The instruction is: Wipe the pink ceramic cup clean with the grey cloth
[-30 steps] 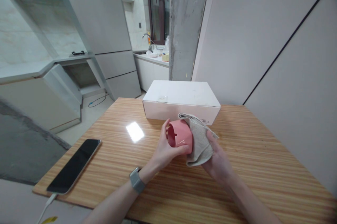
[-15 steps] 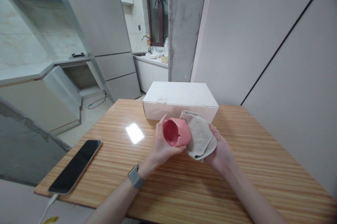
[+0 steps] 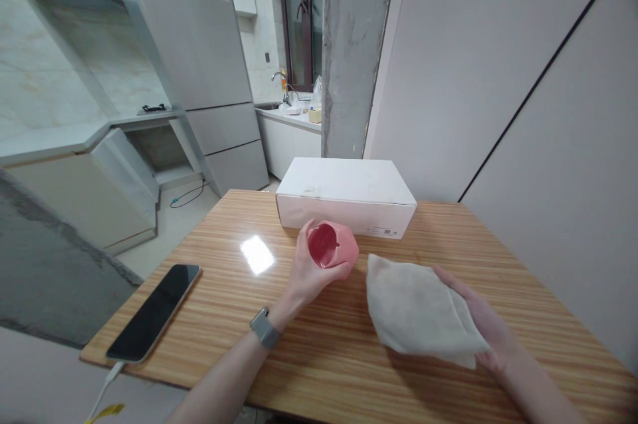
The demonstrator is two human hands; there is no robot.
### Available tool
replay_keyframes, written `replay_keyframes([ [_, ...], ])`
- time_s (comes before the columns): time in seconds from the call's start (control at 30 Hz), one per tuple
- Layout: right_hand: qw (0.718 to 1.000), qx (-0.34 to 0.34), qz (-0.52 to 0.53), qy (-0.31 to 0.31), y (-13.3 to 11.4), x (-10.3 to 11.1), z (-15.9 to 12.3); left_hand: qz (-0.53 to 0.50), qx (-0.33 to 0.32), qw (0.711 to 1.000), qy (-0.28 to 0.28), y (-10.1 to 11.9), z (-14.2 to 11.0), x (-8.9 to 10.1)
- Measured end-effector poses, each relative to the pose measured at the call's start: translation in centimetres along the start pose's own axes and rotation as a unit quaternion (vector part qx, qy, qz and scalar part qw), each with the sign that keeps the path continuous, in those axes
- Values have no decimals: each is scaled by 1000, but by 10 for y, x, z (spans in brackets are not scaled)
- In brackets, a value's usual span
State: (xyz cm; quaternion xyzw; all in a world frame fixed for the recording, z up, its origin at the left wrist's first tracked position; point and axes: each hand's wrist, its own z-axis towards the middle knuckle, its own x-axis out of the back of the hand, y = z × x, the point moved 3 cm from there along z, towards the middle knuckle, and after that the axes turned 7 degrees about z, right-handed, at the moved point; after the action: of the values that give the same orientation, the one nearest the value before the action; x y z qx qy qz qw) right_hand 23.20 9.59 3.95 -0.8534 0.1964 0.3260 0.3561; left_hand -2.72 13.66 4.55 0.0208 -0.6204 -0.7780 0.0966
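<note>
Pink cup [image 3: 332, 249] in left hand [image 3: 306, 274]: smooth, matt, looks like plastic or glazed ceramic, can't tell which. Cloth [image 3: 417, 310] over right hand [image 3: 486, 324]: beige woven fabric, matt, slightly rough. Desk [image 3: 309, 337]: striped wood-grain, glossy, reflects the light. Box [image 3: 347, 195]: white matt cardboard. Phone [image 3: 154, 311]: glossy black glass.

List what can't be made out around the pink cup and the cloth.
Head view only:
- Right hand: mostly under the beige cloth; its grip is hidden.
- Pink cup: base and far side hidden by the left hand.
- White box: label print too small.
- Phone: screen dark.
</note>
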Motion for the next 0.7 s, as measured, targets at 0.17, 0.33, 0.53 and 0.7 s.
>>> replay_keyframes([
  [0.17,996,-45,39,73,11,23,-31,-61,19,998,-11,-1,-3,-5],
  [0.33,989,-47,50,132,16,37,-49,-52,13,998,-30,-3,-5,-9],
  [0.53,964,127,-85,219,-11,83,-49,0,-13,999,-44,-3,-9,-15],
  [0.7,916,214,-218,261,-21,119,-48,17,-48,995,-84,-1,-15,-25],
])
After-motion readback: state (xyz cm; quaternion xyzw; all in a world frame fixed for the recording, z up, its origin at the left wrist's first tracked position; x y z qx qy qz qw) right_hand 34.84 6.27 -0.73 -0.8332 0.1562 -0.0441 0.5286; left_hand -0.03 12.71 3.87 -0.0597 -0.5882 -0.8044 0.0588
